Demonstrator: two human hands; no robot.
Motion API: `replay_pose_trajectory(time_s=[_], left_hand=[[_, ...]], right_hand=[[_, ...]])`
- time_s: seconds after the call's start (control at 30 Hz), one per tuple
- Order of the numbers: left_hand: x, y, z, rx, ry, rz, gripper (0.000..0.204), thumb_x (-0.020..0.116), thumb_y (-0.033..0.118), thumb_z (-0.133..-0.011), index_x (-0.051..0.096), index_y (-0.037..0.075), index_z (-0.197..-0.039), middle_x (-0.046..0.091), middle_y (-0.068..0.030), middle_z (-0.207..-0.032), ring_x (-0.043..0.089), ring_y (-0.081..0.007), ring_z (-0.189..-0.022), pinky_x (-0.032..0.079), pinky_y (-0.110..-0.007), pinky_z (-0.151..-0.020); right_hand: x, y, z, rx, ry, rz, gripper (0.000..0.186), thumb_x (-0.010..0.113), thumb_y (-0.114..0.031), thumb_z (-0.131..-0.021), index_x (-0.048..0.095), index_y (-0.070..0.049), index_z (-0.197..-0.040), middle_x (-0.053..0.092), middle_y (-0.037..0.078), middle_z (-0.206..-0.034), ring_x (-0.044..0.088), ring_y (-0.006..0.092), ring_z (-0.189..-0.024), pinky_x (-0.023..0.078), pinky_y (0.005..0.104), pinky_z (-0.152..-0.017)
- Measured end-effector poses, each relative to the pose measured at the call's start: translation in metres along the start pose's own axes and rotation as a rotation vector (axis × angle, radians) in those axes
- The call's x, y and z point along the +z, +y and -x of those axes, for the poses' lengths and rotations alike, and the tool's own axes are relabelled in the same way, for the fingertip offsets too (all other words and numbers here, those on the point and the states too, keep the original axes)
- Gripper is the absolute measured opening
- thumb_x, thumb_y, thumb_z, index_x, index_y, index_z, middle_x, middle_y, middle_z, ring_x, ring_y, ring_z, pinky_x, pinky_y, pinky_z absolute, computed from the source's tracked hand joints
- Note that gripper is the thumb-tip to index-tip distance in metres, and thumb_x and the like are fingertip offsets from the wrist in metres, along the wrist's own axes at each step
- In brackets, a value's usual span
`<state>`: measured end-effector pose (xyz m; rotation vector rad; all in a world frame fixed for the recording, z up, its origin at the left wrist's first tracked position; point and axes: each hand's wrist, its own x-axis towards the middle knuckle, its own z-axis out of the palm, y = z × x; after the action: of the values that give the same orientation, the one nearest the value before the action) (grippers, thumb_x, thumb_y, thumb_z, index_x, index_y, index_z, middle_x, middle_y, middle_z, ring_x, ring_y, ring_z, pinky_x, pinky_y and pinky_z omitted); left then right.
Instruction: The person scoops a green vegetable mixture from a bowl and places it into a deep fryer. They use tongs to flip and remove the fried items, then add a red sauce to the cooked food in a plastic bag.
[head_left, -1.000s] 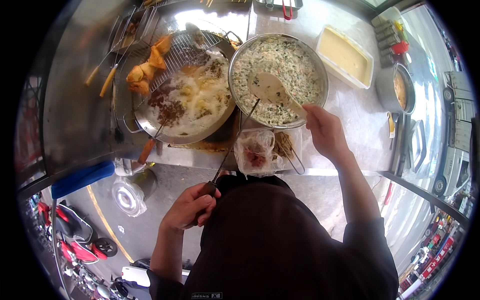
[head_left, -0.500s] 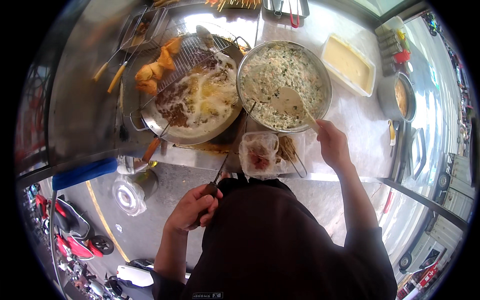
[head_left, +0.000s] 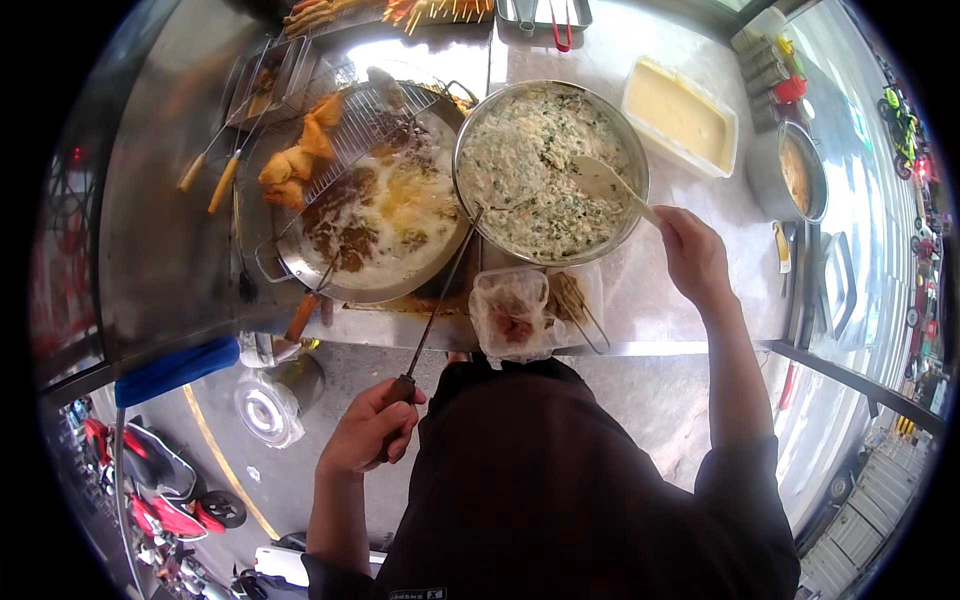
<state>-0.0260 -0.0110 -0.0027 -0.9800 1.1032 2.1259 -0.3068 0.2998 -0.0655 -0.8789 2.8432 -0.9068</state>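
My left hand (head_left: 370, 430) is closed round the dark handle of a long thin metal skewer-like tool (head_left: 437, 305). Its tip reaches over the left rim of a large metal bowl; the tip's exact shape is hard to make out. Over on the right, my right hand (head_left: 695, 255) grips a pale flat spatula (head_left: 597, 178), its blade against the mixture. The bowl (head_left: 634, 226) holds a whitish filling (head_left: 510, 150) flecked with green and orange. Left of it, a wide pan (head_left: 375, 297) contains bubbling, foamy oil (head_left: 400, 210).
Golden fried pieces (head_left: 298, 162) lie on a wire rack (head_left: 362, 140) over the pan. A wooden-handled tool (head_left: 301, 315) leans on the pan's near rim. A batter tub (head_left: 732, 150) and a metal pot (head_left: 765, 175) stand right. Near the counter edge sits a plastic-lined container (head_left: 510, 305).
The spatula has moved right and farther away within the bowl, with my right hand. My left hand has shifted slightly left with the tool. Foam on the oil has thinned.
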Motion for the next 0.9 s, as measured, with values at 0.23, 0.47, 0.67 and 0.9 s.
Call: replay_pose_trajectory(time_s=[0.23, 0.47, 0.67, 0.9], left_hand=[[0.007, 0.003, -0.002, -0.02, -0.053, -0.089, 0.02, 0.049, 0.013, -0.09, 0.049, -0.001, -0.103, 0.047, -0.0002, -0.062, 0.043, -0.0054, -0.042, 0.036, -0.019, -0.037], [0.02, 0.014, -0.008, -0.068, -0.059, -0.132, 0.02, 0.05, 0.013, -0.09, 0.048, -0.002, -0.103, 0.047, 0.0, -0.062, 0.042, -0.0055, -0.041, 0.036, -0.019, -0.038], [0.02, 0.002, -0.01, -0.057, -0.094, 0.108, 0.021, 0.048, 0.014, -0.092, 0.048, -0.002, -0.105, 0.048, -0.0019, -0.067, 0.043, -0.0064, -0.043, 0.036, -0.02, -0.037], [0.041, 0.013, -0.022, -0.014, -0.067, 0.18, 0.022, 0.044, 0.016, -0.094, 0.048, 0.0, -0.107, 0.047, -0.003, -0.072, 0.041, -0.0074, -0.044, 0.035, -0.021, -0.038]], right_hand=[[0.006, -0.044, -0.043, -0.244, 0.01, 0.235, 0.021, 0.058, -0.01, -0.082, 0.065, -0.018, -0.1, 0.054, 0.004, -0.076, 0.057, 0.022, -0.073, 0.046, 0.0339, -0.06], [0.012, -0.074, -0.086, -0.45, -0.305, 0.602, 0.025, 0.057, -0.01, -0.077, 0.069, -0.017, -0.098, 0.058, 0.005, -0.088, 0.059, 0.0194, -0.084, 0.046, 0.0327, -0.071], [-0.007, -0.019, -0.069, 0.067, -0.302, 0.236, 0.024, 0.052, -0.016, -0.087, 0.066, -0.017, -0.106, 0.056, 0.007, -0.081, 0.059, 0.0243, -0.079, 0.046, 0.0351, -0.068], [0.047, -0.044, 0.043, 0.318, 0.046, -0.168, 0.031, 0.055, -0.011, -0.084, 0.061, -0.015, -0.115, 0.052, 0.01, -0.078, 0.055, 0.0291, -0.066, 0.045, 0.0395, -0.058]])
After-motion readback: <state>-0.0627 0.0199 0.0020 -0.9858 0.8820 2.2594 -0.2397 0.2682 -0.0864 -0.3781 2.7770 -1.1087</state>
